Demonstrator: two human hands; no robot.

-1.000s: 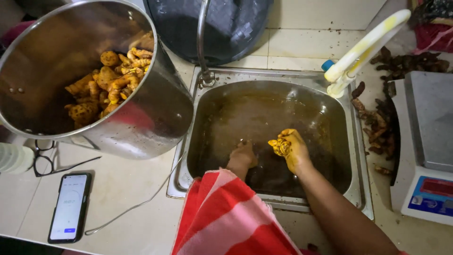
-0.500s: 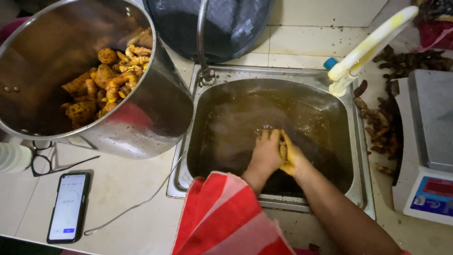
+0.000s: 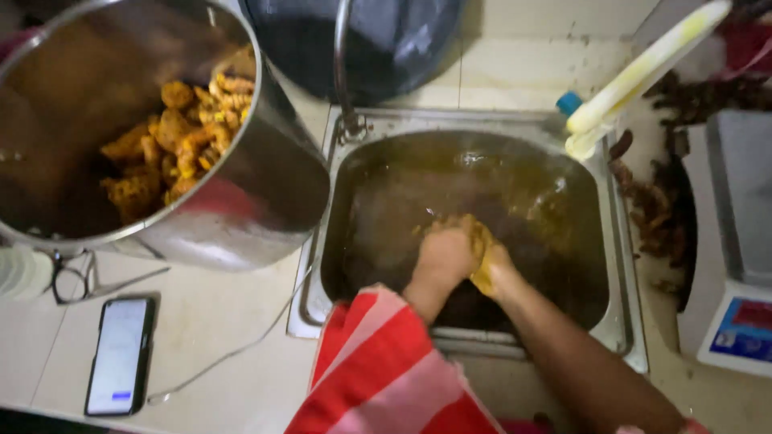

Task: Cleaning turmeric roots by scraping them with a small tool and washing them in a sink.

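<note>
Both of my hands are together over the steel sink, which is full of murky brown water. My left hand and my right hand are pressed against each other around a yellow-orange lump of root pieces, just above the water. My fingers are stained yellow. A red and white striped cloth covers my left forearm. To the left, a large steel pot holds a heap of the same yellow-orange root pieces.
A phone with a cable lies on the counter at the lower left. A weighing scale stands at the right, with dark root scraps beside the sink. A tap pipe rises behind the sink, in front of a dark bin.
One second ago my right hand held the yellow lump alone above the water while my left was in the water. My left hand has since come up and closed against it.
</note>
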